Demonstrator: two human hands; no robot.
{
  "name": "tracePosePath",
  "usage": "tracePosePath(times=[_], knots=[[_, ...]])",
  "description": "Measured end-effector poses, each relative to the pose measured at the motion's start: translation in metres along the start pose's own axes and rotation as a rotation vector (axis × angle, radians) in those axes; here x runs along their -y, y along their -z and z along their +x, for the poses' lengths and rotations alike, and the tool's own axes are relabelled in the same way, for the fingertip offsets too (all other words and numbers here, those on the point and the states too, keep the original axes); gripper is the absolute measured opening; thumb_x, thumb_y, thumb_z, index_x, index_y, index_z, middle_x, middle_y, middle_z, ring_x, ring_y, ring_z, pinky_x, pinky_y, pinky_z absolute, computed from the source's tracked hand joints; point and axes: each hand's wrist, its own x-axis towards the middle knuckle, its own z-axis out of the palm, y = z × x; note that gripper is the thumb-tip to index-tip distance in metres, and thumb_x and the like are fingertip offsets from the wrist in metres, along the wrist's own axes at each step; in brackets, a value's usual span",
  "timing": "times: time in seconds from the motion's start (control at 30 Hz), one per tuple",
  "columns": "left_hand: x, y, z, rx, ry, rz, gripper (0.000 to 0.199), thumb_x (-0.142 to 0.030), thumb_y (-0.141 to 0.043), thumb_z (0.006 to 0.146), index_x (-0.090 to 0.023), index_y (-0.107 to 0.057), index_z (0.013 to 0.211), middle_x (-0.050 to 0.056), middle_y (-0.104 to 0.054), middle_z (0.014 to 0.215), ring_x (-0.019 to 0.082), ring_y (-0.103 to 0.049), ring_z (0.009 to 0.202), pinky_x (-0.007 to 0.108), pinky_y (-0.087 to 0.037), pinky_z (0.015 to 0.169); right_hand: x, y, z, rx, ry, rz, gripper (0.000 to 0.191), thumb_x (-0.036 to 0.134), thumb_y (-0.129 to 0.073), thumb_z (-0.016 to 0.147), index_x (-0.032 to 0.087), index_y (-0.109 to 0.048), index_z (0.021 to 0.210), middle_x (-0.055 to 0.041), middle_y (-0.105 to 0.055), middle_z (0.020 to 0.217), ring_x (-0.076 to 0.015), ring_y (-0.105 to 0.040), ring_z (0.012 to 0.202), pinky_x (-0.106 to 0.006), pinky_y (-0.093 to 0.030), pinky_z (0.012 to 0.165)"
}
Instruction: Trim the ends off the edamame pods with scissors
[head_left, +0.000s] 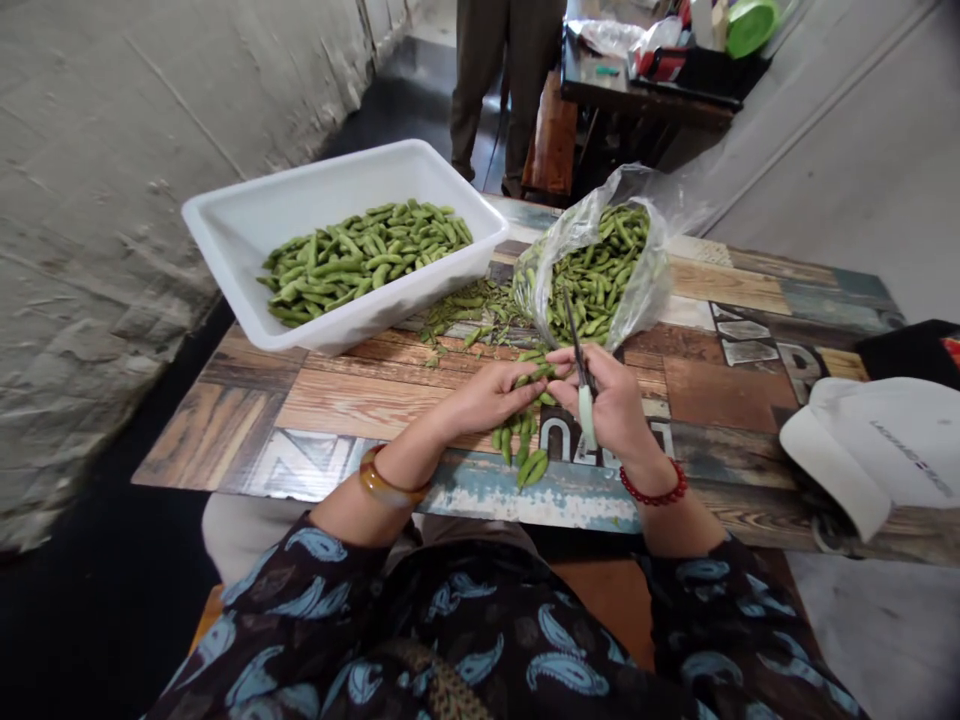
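Observation:
Scissors (585, 405) with pale green handles rest in my right hand (611, 395), blades pointing up and away from me. Its thumb and fingertips meet a green soybean pod near my left hand (491, 397). My left hand is closed on green soybean pods (534, 376), its thumb over them. Just below, several loose pods (531, 466) lie on the wooden-patterned table. Beyond my hands stands a clear plastic bag (660, 265) full of pods. To the left a white tub (225, 240) holds a heap of pods.
Trimmed bits and scraps (472, 318) are scattered between tub and bag. A white cap (877, 450) lies at the table's right end. Past the far edge, a person (484, 80) stands near a bench (553, 135) and a second table (637, 95) with items on it.

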Motion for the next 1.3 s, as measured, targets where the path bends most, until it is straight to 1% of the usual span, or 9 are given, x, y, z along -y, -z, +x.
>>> tracePosePath(times=[0.1, 0.23, 0.33, 0.43, 0.6, 0.77, 0.93, 1.13, 1.3], knots=[[-0.001, 0.000, 0.000, 0.121, -0.090, 0.182, 0.016, -0.032, -0.069, 0.081, -0.017, -0.074, 0.085, 0.000, -0.059, 0.067, 0.014, -0.048, 0.064, 0.022, -0.036, 0.062, 0.004, -0.005, 0.001, -0.001, 0.068, -0.062, 0.015, 0.035, -0.064, 0.090, 0.021, -0.063, 0.086, -0.0058, -0.064, 0.085, -0.0196, -0.062, 0.075, -0.034, -0.051, 0.066], [0.001, 0.000, -0.001, 0.118, -0.099, 0.186, 0.020, -0.034, -0.069, 0.082, -0.015, -0.071, 0.082, 0.000, -0.059, 0.069, 0.012, -0.048, 0.064, 0.020, -0.036, 0.060, 0.003, -0.009, 0.000, -0.021, 0.043, -0.085, 0.014, 0.033, -0.062, 0.090, 0.022, -0.060, 0.081, -0.0036, -0.062, 0.078, -0.0189, -0.059, 0.071, -0.034, -0.049, 0.066], [0.005, 0.001, -0.001, 0.052, -0.009, 0.045, 0.028, -0.041, -0.071, 0.082, -0.014, -0.063, 0.077, -0.002, -0.054, 0.063, 0.008, -0.044, 0.055, 0.018, -0.032, 0.052, -0.001, -0.008, -0.002, -0.093, -0.117, 0.063, 0.015, 0.036, -0.062, 0.090, 0.022, -0.060, 0.085, 0.0000, -0.059, 0.071, -0.0151, -0.055, 0.062, -0.029, -0.046, 0.058], [0.007, 0.004, 0.001, -0.047, 0.103, -0.226, 0.033, -0.045, -0.072, 0.081, -0.016, -0.057, 0.083, -0.003, -0.056, 0.061, 0.005, -0.037, 0.043, 0.016, -0.025, 0.042, -0.007, -0.007, -0.003, -0.131, -0.289, 0.320, 0.020, 0.041, -0.063, 0.091, 0.022, -0.058, 0.088, 0.0064, -0.049, 0.058, -0.0102, -0.044, 0.047, -0.024, -0.036, 0.046], [0.004, 0.010, 0.003, -0.090, 0.137, -0.482, 0.033, -0.038, -0.077, 0.075, -0.014, -0.060, 0.091, 0.001, -0.063, 0.075, 0.006, -0.052, 0.050, 0.016, -0.036, 0.041, -0.008, -0.007, -0.005, -0.089, -0.369, 0.506, 0.027, 0.047, -0.067, 0.089, 0.022, -0.057, 0.089, 0.0092, -0.044, 0.052, -0.0085, -0.041, 0.043, -0.021, -0.031, 0.042], [0.005, 0.001, 0.000, -0.016, 0.186, -0.364, 0.044, -0.055, -0.075, 0.076, -0.013, -0.059, 0.078, -0.001, -0.056, 0.067, 0.006, -0.051, 0.051, 0.014, -0.035, 0.040, -0.002, -0.011, -0.005, -0.017, -0.306, 0.360, 0.027, 0.048, -0.066, 0.089, 0.021, -0.060, 0.087, 0.0069, -0.048, 0.055, -0.0091, -0.043, 0.045, -0.022, -0.033, 0.044], [0.006, -0.003, -0.003, 0.025, 0.160, -0.225, 0.043, -0.051, -0.080, 0.073, -0.013, -0.062, 0.082, -0.004, -0.053, 0.061, 0.003, -0.040, 0.046, 0.015, -0.025, 0.040, -0.001, -0.014, -0.003, -0.027, -0.199, 0.139, 0.025, 0.046, -0.068, 0.087, 0.022, -0.062, 0.083, 0.0013, -0.058, 0.067, -0.0139, -0.054, 0.059, -0.026, -0.043, 0.054], [0.008, 0.007, -0.001, -0.049, 0.070, -0.199, 0.037, -0.048, -0.077, 0.077, -0.014, -0.063, 0.082, -0.004, -0.053, 0.060, 0.004, -0.037, 0.046, 0.018, -0.023, 0.043, -0.008, -0.001, -0.001, 0.031, -0.023, -0.018, 0.019, 0.038, -0.064, 0.091, 0.021, -0.065, 0.100, -0.0017, -0.060, 0.080, -0.0185, -0.059, 0.074, -0.033, -0.049, 0.072], [0.005, 0.011, -0.002, -0.150, -0.020, -0.183, 0.032, -0.044, -0.076, 0.079, -0.014, -0.067, 0.085, -0.006, -0.047, 0.058, 0.004, -0.032, 0.047, 0.019, -0.020, 0.045, -0.014, 0.010, -0.003, 0.165, 0.049, -0.128, 0.025, 0.039, -0.070, 0.087, 0.021, -0.063, 0.103, -0.0043, -0.057, 0.090, -0.0200, -0.056, 0.076, -0.034, -0.049, 0.071]])
